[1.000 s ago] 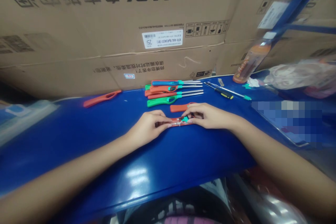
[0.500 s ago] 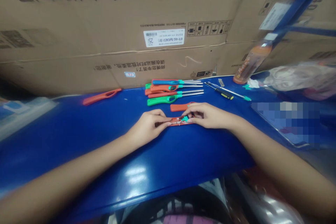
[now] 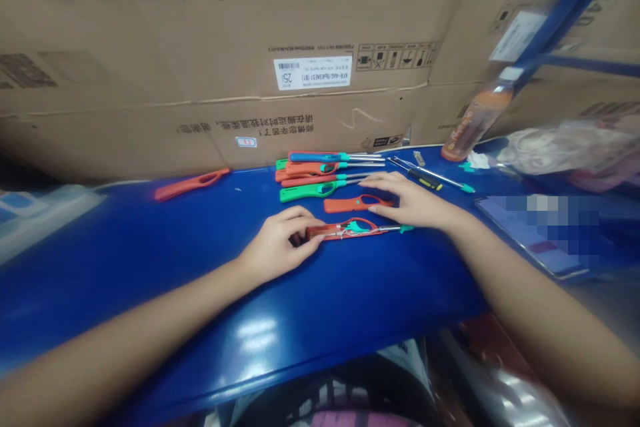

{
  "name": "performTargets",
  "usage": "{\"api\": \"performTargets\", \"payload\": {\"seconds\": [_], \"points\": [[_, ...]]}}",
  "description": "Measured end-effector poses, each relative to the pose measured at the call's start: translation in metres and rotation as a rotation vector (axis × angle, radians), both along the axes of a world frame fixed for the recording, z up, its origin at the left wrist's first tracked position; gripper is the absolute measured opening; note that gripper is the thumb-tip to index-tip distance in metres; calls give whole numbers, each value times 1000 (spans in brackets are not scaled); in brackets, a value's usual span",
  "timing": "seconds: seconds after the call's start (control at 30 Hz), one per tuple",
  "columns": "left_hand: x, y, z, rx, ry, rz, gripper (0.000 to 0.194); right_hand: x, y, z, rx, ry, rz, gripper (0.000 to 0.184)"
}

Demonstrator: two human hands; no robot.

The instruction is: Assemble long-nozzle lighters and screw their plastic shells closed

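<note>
An opened orange gas lighter (image 3: 345, 229) lies on the blue table, its inner parts, thin wires and a teal trigger showing. A metal rod with a teal tip sticks out at its right end. My left hand (image 3: 280, 240) pinches its left end between thumb and fingers. Just behind it lies a loose orange lighter shell half (image 3: 345, 205). My right hand (image 3: 415, 203) is over this shell's right end, thumb and fingers apart on either side of it. Whether they touch it is hard to tell.
Behind my hands lies a pile of assembled lighters (image 3: 313, 192). Another orange shell (image 3: 193, 185) lies left. Screwdrivers (image 3: 425, 177), an orange drink bottle (image 3: 477, 123), a plastic bag (image 3: 545, 150) and a phone (image 3: 530, 233) are at right. Cardboard boxes (image 3: 200, 47) stand along the back.
My right hand has left the opened lighter and moved up and right to the loose shell, uncovering the trigger and rod. My left hand stays at the lighter's left end.
</note>
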State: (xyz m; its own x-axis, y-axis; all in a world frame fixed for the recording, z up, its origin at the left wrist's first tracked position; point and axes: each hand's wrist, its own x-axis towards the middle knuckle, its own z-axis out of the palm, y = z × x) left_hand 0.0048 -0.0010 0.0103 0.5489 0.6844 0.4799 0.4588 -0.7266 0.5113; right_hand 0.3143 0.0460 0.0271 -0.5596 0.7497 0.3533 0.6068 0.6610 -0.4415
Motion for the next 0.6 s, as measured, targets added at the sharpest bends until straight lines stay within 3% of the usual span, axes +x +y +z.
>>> {"api": "performTargets", "payload": {"seconds": [0.17, 0.3, 0.6], "points": [[1, -2, 4, 136, 168, -78, 31, 1, 5, -7, -95, -44, -3, 45], [5, -4, 6, 170, 282, -98, 32, -6, 3, -6, -74, -27, -1, 39], [8, -2, 4, 152, 304, -93, 32, -5, 3, -12, -14, -78, 6, 43]]}}
